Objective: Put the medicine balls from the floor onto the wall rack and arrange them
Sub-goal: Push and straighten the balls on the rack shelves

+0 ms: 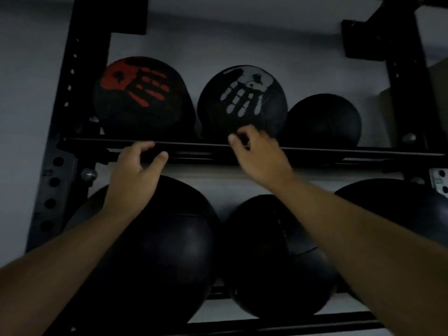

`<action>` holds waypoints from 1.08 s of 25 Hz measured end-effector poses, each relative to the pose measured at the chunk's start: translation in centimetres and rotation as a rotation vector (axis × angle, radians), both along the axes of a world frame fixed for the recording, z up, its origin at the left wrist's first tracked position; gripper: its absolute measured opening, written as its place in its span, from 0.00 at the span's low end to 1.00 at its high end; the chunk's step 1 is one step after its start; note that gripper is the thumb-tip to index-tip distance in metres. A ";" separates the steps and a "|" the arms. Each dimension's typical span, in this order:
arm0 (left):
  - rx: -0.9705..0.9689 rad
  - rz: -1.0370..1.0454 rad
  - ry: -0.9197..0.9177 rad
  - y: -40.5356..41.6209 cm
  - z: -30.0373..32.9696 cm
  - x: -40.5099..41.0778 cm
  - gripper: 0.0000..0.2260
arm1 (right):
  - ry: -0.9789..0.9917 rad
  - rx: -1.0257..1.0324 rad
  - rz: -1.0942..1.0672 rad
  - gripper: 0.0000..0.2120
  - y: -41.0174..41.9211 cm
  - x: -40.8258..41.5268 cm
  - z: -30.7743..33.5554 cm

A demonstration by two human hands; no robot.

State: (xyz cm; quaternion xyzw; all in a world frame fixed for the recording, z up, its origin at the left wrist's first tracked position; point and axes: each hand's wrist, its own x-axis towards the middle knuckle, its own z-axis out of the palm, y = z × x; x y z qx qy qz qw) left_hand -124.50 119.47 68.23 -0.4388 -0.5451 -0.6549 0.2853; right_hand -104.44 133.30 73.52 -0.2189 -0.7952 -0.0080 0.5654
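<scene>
A black wall rack holds balls on two levels. On the upper rail [194, 151] rest a black ball with a red handprint [143, 98], a black ball with a white handprint [242, 103] and a smaller plain black ball [323, 122]. Below sit three plain black balls: a large one at the left [169, 251], one in the middle [271, 258] and one at the right [397, 209]. My left hand [135, 168] hovers in front of the upper rail, fingers loosely curled, holding nothing. My right hand [257, 154] is at the lower front of the white-handprint ball, fingers apart.
Black perforated uprights stand at the left [70, 98] and right [407, 76] of the rack against a pale wall [31, 81]. A lower rail [266, 323] runs under the bottom balls. The scene is dim.
</scene>
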 end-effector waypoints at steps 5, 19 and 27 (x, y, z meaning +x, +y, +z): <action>0.110 0.021 0.165 7.6 5.3 8.7 0.16 | 0.130 0.049 -0.065 0.22 8.9 11.5 6.8; -0.089 0.132 0.422 29.1 18.7 27.2 0.22 | 0.188 -0.363 0.230 0.40 27.1 20.4 12.0; -0.208 0.202 0.389 32.7 19.2 25.7 0.26 | 0.304 -0.381 0.369 0.44 27.9 16.6 13.6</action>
